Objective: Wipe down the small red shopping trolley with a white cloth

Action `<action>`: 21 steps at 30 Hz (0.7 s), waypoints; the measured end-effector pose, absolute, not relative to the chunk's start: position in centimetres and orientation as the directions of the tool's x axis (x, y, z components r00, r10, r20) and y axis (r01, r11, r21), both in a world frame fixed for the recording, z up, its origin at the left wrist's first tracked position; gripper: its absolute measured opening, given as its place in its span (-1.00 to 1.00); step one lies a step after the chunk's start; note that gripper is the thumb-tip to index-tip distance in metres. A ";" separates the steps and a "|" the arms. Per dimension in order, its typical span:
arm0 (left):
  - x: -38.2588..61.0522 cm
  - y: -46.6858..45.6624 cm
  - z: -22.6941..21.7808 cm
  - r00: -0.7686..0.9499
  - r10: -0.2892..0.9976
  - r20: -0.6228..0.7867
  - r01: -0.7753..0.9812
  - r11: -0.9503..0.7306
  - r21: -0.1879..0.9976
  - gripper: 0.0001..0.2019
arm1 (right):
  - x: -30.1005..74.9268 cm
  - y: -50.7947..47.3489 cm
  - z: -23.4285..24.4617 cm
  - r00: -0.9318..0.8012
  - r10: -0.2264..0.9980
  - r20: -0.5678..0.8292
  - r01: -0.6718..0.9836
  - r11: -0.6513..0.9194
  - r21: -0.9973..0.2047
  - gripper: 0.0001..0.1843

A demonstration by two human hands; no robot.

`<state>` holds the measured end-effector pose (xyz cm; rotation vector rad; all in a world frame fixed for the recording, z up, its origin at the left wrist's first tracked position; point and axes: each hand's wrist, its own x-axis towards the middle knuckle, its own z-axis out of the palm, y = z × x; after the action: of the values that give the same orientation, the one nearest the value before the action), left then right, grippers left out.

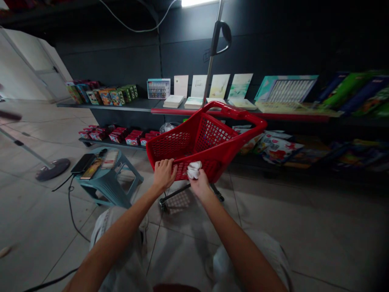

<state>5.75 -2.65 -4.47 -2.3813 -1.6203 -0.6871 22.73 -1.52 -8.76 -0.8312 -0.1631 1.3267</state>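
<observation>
The work at the cart [219, 156] looks to be under way rather than finished, since both hands are on or close to its near side and a white cloth [194, 169] is out and in use there. How much of the cart has been dealt with cannot be told: the red plastic looks alike all over, and no mark or sheen sets one part off from another. At this moment only the lower front part of the near wall has the hands at it; the handle [235, 112], the far wall and the wheels have neither hand nor cloth on them, so if those parts belong to the work, nothing here shows whether they are done or left. The left hand [164, 175] lies at the front end of the near wall, its fingers bent over the rim and the thumb lying toward the right hand, which seems to steady the cart. The right hand [199, 184] is closed around the bunched cloth, thumb and fingers drawn in tight, with most of the white bulging out beyond the fingertips toward the wall. The cloth sits just in front of the perforated panel, to the right of the left hand and apart from it; whether it presses on the plastic or stops short cannot be made out. The cart itself stands on the floor before the shelf [136, 106], beyond the person's knees.
</observation>
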 end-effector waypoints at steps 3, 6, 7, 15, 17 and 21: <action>5.4 -2.6 -4.5 0.325 0.823 0.466 0.898 -0.423 0.121 -0.62 | 26.4 -1.0 -7.5 0.377 0.822 -0.426 -0.816 0.077 -0.574 -0.86; 5.1 -2.5 -4.5 0.342 0.812 0.472 0.883 -0.450 0.136 -0.61 | 30.2 -0.8 -5.9 0.476 0.781 -0.404 -0.789 0.176 -0.588 -0.80; 5.1 -2.6 -4.5 0.342 0.812 0.474 0.879 -0.454 0.143 -0.61 | 31.3 -0.8 -5.4 0.527 0.763 -0.375 -0.761 0.227 -0.608 -0.81; 5.5 -2.9 -4.5 0.295 0.827 0.479 0.875 -0.435 0.212 -0.61 | 32.9 -1.7 -4.0 0.730 0.521 0.441 0.247 0.401 -0.882 -0.70; 5.6 -2.8 -4.6 0.287 0.827 0.483 0.874 -0.433 0.222 -0.61 | 30.7 -2.1 -3.7 0.516 0.610 0.601 0.468 0.387 -0.794 -0.66; 5.6 -2.6 -4.9 0.281 0.824 0.492 0.867 -0.438 0.237 -0.63 | 25.1 -3.1 -3.5 0.072 0.761 0.645 0.703 0.420 -0.574 -0.62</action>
<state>5.57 -2.62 -4.89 -2.4524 -1.6214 -0.8666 25.13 -3.14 -3.55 -1.3018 -1.6486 0.0703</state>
